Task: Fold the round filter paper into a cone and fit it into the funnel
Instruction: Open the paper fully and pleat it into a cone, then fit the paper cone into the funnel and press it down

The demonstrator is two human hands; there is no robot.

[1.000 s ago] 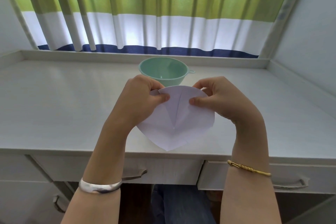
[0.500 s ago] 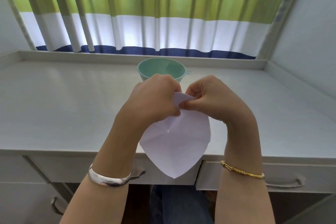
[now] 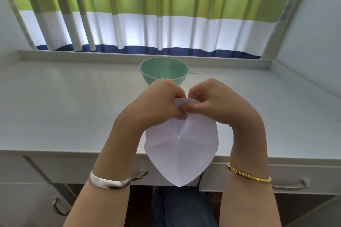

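Two hands meet above the near edge of the tabletop (image 3: 64, 108), left hand (image 3: 156, 103) and right hand (image 3: 215, 103) both pinching the top of the paper (image 3: 181, 151) between thumb and fingers. It hangs creased, its point down over the tabletop's front edge. Beyond the hands, the green funnel (image 3: 164, 70) stands on the tabletop, its lower part hidden behind the knuckles.

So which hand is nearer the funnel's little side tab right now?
Right, narrowly. The right hand sits just below and right of the green funnel tab; the left hand is below the bowl, further left. Both pinch the filter paper.
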